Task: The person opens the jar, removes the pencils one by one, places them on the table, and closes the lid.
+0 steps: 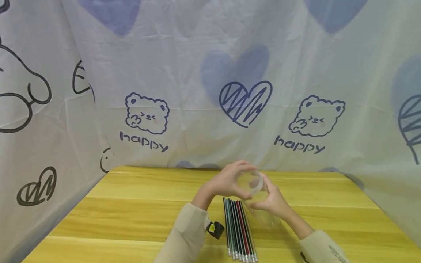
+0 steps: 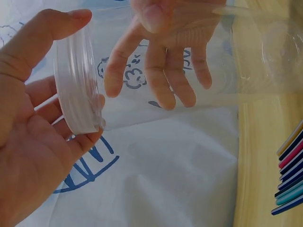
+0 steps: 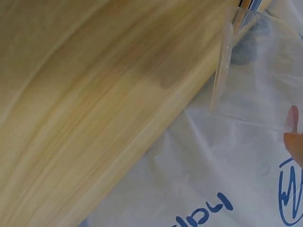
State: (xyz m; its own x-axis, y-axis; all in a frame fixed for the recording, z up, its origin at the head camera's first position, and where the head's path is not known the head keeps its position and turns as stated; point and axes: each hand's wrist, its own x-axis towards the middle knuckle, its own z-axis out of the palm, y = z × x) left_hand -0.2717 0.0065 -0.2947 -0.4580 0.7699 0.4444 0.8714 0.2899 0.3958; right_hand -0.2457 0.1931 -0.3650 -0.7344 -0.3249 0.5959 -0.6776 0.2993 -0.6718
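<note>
A clear plastic jar (image 2: 265, 66) is held up above the table between both hands, its long see-through body slanting toward the table in the head view. My left hand (image 1: 228, 180) grips the clear round lid (image 2: 78, 82) at the jar's end, thumb on one side and fingers round the other. Whether the lid sits fully on the jar cannot be told. My right hand (image 1: 275, 201) holds the jar's body, its fingers seen through the plastic in the left wrist view. In the right wrist view, the jar's bottom end shows beside a fingertip (image 3: 293, 137).
Several pencils (image 1: 240, 230) lie side by side on the wooden table (image 1: 138, 215), eraser ends toward me, just below the hands. A white cloth (image 1: 190, 120) with hearts and bear drawings hangs behind the table and along its sides.
</note>
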